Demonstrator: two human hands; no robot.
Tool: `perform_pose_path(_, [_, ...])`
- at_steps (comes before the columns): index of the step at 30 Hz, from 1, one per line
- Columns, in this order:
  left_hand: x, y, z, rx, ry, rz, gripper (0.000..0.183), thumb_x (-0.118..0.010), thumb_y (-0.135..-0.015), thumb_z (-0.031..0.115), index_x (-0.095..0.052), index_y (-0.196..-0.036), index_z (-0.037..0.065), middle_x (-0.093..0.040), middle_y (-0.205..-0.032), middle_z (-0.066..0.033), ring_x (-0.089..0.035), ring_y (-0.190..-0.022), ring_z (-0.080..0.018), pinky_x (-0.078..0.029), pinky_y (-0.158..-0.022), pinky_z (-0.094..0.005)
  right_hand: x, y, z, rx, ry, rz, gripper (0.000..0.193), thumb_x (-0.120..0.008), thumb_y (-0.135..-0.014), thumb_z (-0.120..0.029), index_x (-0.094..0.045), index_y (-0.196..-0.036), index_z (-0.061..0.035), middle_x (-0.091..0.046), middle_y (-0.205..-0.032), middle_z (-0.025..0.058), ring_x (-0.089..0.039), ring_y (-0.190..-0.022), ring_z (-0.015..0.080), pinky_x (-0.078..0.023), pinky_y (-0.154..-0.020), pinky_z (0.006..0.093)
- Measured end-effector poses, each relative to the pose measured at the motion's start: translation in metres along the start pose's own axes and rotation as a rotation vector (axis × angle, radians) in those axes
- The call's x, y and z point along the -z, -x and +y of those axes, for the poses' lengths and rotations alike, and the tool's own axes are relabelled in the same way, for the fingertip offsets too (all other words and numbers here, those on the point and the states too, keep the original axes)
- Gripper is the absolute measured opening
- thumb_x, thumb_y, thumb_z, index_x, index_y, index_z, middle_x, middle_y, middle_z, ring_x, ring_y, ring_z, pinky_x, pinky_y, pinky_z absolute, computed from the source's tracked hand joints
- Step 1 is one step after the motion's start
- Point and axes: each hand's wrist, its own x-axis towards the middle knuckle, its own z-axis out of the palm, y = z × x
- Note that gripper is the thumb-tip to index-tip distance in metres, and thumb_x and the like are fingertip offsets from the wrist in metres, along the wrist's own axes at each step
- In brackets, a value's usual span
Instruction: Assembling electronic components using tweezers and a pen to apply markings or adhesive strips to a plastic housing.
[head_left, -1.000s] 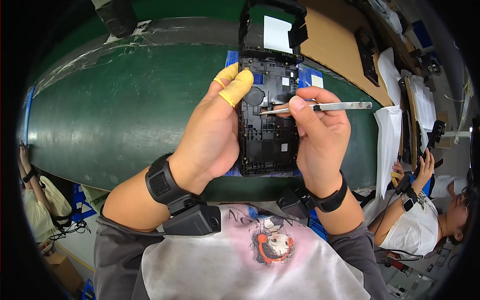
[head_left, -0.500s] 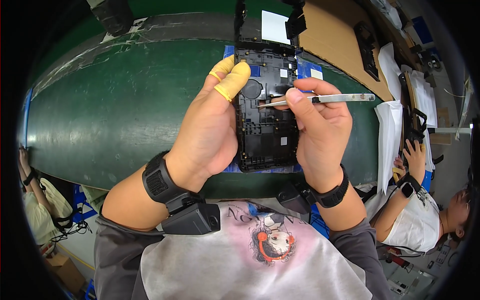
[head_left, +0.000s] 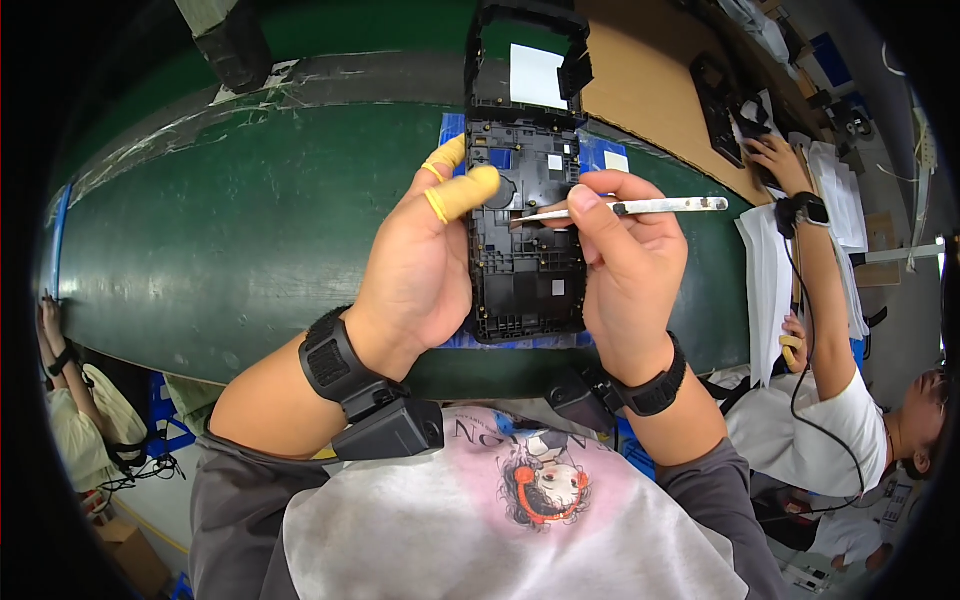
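Note:
A black plastic housing with ribs, brass-coloured posts and small white stickers lies in front of me, with an open frame section at its far end. My left hand, with yellow finger cots on its thumb and a finger, holds the housing's left edge. Between the thumb and fingers of my right hand is a pair of metal tweezers. Their tips point left, at the middle of the housing, beside a small brownish spot. Whether the tips grip anything is too small to tell. My right fingers sit along the housing's right edge.
Blue sheeting lies beneath the housing on the green table. Cardboard at the far right carries another black part. White paper sheets stand by the right edge, where a co-worker's arm reaches over. Another person's arms show at far left.
The housing and both my hands have shifted slightly left in view, the tweezers with them. The co-worker on the right has stretched one arm out to the black part on the cardboard.

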Motion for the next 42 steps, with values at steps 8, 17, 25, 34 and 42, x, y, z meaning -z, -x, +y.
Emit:
perform_pose_path(8, [0.002, -0.023, 0.013, 0.008, -0.255, 0.014, 0.043, -0.043, -0.063, -0.011, -0.042, -0.105, -0.003, -0.055, -0.094, -0.0121, -0.056, -0.083, -0.0191, -0.046, -0.077, -0.0313, 0.063, 0.000, -0.031, 0.104, -0.170, 0.183, 0.017, -0.056, -0.076, -0.002, -0.050, -0.091, 0.0025, -0.056, -0.069, 0.0087, -0.039, -0.046, 0.0050, -0.028, -0.043, 0.0163])
perform_pose_path(17, [0.018, -0.243, 0.122, 0.130, -0.617, 0.165, 0.030, -0.051, -0.079, 0.029, -0.054, -0.090, 0.001, -0.059, -0.085, -0.0135, -0.058, -0.077, -0.0240, -0.046, -0.073, -0.0337, 0.190, 0.086, -0.059, 0.119, -0.006, 0.489, 0.011, -0.053, -0.078, 0.000, -0.051, -0.089, 0.0011, -0.058, -0.087, 0.0174, -0.056, -0.064, 0.0146, -0.045, -0.054, 0.0224])
perform_pose_path(25, [-0.048, -0.316, 0.068, -0.595, -1.799, -0.029, 0.034, -0.059, -0.068, 0.024, -0.058, -0.089, -0.002, -0.058, -0.091, -0.0178, -0.054, -0.087, -0.0278, -0.041, -0.075, -0.0347, 0.229, 0.135, -0.067, 0.175, -0.050, 0.678, 0.015, -0.051, -0.077, 0.002, -0.050, -0.092, 0.0048, -0.057, -0.090, 0.0199, -0.059, -0.070, 0.0172, -0.050, -0.062, 0.0243])
perform_pose_path(34, [-0.123, -0.345, -0.105, -0.452, -2.432, -0.467, 0.035, -0.054, -0.070, 0.028, -0.061, -0.082, -0.004, -0.057, -0.087, -0.0242, -0.055, -0.086, -0.0348, -0.045, -0.073, -0.0371, 0.196, 0.101, -0.071, 0.138, 0.003, 0.429, 0.015, -0.053, -0.080, -0.009, -0.051, -0.088, 0.0039, -0.057, -0.086, 0.0205, -0.058, -0.066, 0.0190, -0.047, -0.056, 0.0254])
perform_pose_path(42, [-0.090, -0.270, 0.018, -0.285, -1.235, -0.184, 0.011, -0.050, -0.074, 0.007, -0.057, -0.077, -0.001, -0.057, -0.068, -0.0069, -0.052, -0.060, -0.0142, -0.043, -0.057, -0.0280, 0.159, 0.075, -0.078, 0.208, 0.393, 0.169, 0.018, -0.045, -0.084, -0.012, -0.054, -0.084, 0.0039, -0.058, -0.083, 0.0143, -0.055, -0.072, 0.0160, -0.044, -0.063, 0.0252])
